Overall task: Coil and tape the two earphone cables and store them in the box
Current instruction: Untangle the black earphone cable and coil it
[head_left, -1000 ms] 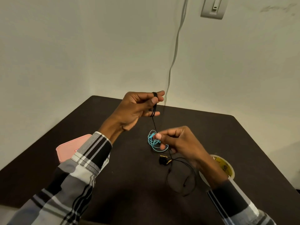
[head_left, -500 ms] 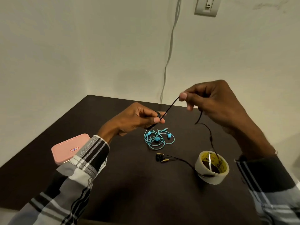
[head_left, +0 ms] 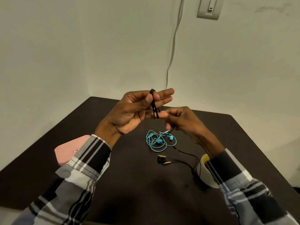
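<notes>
My left hand [head_left: 136, 109] is raised above the dark table [head_left: 129, 184], with the black earphone cable [head_left: 153, 104] looped around its straight fingers and pressed by the thumb. My right hand [head_left: 180, 120] pinches the same cable just below those loops. The rest of the black cable trails down to its gold-tipped earbuds [head_left: 163, 160] on the table. The turquoise earphones [head_left: 158, 141] lie in a loose tangle under my hands. A pink box [head_left: 68, 149], lid closed, sits at the left, partly behind my left sleeve.
A roll of tape [head_left: 205, 172] stands at the right, partly hidden by my right sleeve, with the black cable running against it. A grey wire [head_left: 174, 46] hangs down the wall below a switch plate [head_left: 209, 8]. The table sits in a corner of the room.
My right hand has come down and left from its raised position to just beside the left hand. My left hand has lifted and its fingers have straightened, with more cable looped round them.
</notes>
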`<move>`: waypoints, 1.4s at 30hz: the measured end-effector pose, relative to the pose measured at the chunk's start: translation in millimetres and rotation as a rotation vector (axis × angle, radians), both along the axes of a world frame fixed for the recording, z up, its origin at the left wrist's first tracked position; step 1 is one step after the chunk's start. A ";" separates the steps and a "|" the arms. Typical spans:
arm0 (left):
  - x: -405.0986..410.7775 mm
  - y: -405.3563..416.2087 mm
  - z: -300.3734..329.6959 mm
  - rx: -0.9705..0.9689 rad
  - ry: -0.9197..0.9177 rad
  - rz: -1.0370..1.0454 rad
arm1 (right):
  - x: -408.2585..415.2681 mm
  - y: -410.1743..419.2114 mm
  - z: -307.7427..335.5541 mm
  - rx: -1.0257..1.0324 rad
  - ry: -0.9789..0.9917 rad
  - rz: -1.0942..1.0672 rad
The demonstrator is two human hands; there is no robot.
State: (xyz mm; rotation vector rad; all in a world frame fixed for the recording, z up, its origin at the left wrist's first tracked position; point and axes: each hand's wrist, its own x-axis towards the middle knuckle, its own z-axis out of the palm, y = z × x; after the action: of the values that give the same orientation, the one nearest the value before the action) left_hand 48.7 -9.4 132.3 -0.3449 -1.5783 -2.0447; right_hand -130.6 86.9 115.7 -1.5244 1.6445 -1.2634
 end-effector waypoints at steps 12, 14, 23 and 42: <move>-2.4 -34.6 -9.0 -0.328 -0.196 0.586 | 23.1 55.4 -7.2 0.038 0.198 0.070; -3.1 -34.4 -9.6 -0.474 -0.262 0.609 | 20.3 61.9 9.1 -0.010 0.216 0.024; -7.0 -12.1 -3.0 -0.690 -0.436 0.383 | 6.9 50.0 71.3 -0.260 0.363 -0.149; 2.8 -4.1 18.9 -0.010 0.060 0.045 | 27.5 -4.3 -6.3 -0.076 -0.161 -0.044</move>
State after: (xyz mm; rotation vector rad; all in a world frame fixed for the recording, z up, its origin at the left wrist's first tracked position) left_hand 51.5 -13.5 151.2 -0.3682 -1.5469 -1.9753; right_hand -103.1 82.6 109.4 -1.3971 1.5503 -1.4474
